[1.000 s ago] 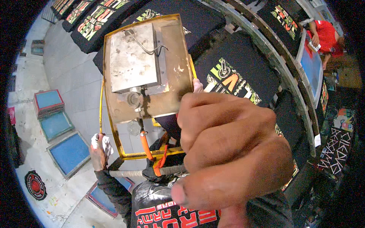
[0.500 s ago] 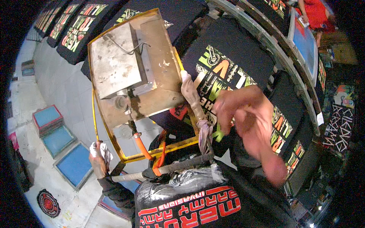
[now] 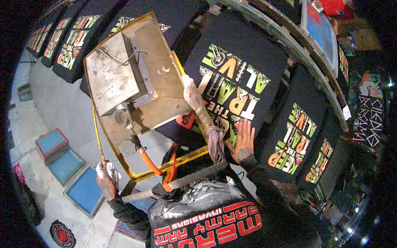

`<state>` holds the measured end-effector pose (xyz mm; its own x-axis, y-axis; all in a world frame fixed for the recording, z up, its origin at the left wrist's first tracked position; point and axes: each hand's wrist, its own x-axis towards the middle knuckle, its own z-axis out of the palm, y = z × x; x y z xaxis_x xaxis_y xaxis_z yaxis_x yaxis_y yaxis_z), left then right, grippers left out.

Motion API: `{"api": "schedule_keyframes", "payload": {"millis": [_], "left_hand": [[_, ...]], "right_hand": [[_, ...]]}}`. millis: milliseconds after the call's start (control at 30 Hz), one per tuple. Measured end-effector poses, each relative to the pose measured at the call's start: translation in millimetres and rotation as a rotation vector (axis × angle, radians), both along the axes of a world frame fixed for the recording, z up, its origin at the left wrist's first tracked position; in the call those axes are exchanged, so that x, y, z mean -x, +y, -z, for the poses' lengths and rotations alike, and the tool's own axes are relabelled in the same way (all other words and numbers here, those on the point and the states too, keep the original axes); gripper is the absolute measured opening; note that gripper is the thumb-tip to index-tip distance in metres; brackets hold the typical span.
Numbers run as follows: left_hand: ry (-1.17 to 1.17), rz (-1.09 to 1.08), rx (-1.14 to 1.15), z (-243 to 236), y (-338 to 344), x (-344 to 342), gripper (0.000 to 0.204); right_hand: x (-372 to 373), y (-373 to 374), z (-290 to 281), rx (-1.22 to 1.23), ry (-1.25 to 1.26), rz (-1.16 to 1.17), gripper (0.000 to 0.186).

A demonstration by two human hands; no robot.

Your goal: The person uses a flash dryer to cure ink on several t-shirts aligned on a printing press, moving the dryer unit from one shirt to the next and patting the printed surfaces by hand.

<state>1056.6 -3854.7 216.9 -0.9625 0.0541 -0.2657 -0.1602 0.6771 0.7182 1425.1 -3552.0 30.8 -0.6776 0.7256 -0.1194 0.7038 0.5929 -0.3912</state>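
My left hand (image 3: 106, 185) is closed round a white cloth (image 3: 114, 170) wrapped at the lower end of a thin yellow rod (image 3: 98, 134). That rod runs along the left side of a metal heater (image 3: 113, 72) with a yellow-edged frame, a burner fitting and an orange hose (image 3: 149, 162). My right hand (image 3: 242, 142) lies with fingers stretched out at the near end of the colourful print on a black T-shirt (image 3: 264, 53). It holds nothing. A cloth-wrapped bar (image 3: 198, 175) crosses in front of me, close to my shirt.
More printed black T-shirts (image 3: 291, 140) lie in rows to the right and at the far left. Blue framed screens (image 3: 84, 190) stand on the pale floor at left. A curved rail (image 3: 306, 68) runs along the far right, with a person in red (image 3: 333, 6) beyond.
My right hand, blurred and raised over the print before, has come down and left to rest flat on the shirt's near end. My left hand keeps its hold; the heater sits slightly farther left in view.
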Motion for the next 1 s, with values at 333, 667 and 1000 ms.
{"api": "schedule_keyframes", "payload": {"millis": [333,667,1000], "left_hand": [[-0.091,-0.091,-0.108,5,-10,-7,0.026],[-0.037,0.158,0.11,-15,24,-15,0.045],[-0.015,0.094,-0.059,-16,26,-28,0.023]], "right_hand": [[-13,-3,1,0.023,-0.042,-0.155,0.094],[-3,51,97,1.139,0.574,0.647,0.062],[111,66,-95,0.955,0.439,0.147,0.027]]}}
